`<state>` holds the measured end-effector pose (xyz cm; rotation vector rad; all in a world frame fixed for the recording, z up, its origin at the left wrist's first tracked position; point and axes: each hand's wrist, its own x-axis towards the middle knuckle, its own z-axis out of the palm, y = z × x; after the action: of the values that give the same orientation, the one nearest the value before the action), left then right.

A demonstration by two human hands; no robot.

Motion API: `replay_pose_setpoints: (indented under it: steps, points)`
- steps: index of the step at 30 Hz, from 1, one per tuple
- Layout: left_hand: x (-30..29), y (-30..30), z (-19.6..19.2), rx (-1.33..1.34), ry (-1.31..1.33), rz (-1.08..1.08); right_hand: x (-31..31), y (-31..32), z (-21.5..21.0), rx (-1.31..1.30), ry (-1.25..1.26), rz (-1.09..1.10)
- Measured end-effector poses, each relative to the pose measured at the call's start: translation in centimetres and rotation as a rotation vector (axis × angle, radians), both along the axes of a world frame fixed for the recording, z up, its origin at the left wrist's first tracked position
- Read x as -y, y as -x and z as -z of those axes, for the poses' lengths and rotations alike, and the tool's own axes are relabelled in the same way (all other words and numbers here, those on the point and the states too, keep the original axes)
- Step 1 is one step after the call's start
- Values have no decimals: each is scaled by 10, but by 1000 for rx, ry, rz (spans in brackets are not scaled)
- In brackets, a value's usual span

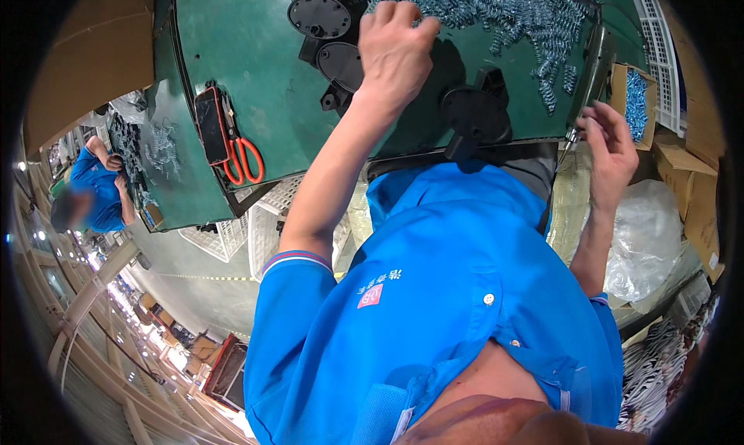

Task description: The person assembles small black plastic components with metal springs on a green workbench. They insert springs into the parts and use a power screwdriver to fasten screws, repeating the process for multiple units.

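In the head view, the left hand [399, 46] reaches over the green table [267, 77], back upward, fingers bent down at the near edge of a heap of springs [535, 22]. The fingertips are hidden, so I cannot tell whether they pinch a spring or stand apart.

The right hand [612, 150] is raised beside the table's right edge, fingers bent, close to the metal tip of a grey tool [597, 61]. I cannot tell whether it touches the tip or pinches anything small.

Between the hands, a black part [471, 110] with a rounded plate lies near the table's front edge, touched by neither hand. Just left of the left hand are 2 more black plates [319, 16], 1 behind the other, the nearer partly covered by the hand.

Farther left, a phone [210, 125] lies beside scissors [246, 160] with orange handles. Right of the tool is a carton [649, 125] of small blue pieces [635, 96]; below it sits a clear bag [643, 239]. At far left, a co-worker [99, 185] in blue works at another surface.
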<state>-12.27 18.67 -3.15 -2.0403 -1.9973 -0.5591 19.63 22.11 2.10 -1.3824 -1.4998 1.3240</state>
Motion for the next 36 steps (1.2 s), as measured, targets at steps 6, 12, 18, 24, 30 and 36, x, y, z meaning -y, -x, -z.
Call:
replay_pose_setpoints:
  steps: [6,12,18,24,30,36]
  points:
    - [-21,6,6,-65,-14,104,8,44,11,-93,23,-166]
    - [-18,23,-46,1336,204,-107,-1,76,16,-95,-65,-251]
    - [10,8,-82,1457,57,-157,-45,135,28,137,-545,-642]
    - [51,19,-55,1555,-268,-218,-41,218,49,555,-647,-997]
    - [88,6,-42,1634,-121,-412,-42,209,56,398,-630,-899]
    - [85,-15,-32,1686,-5,-348,-45,137,15,-271,-9,-836]
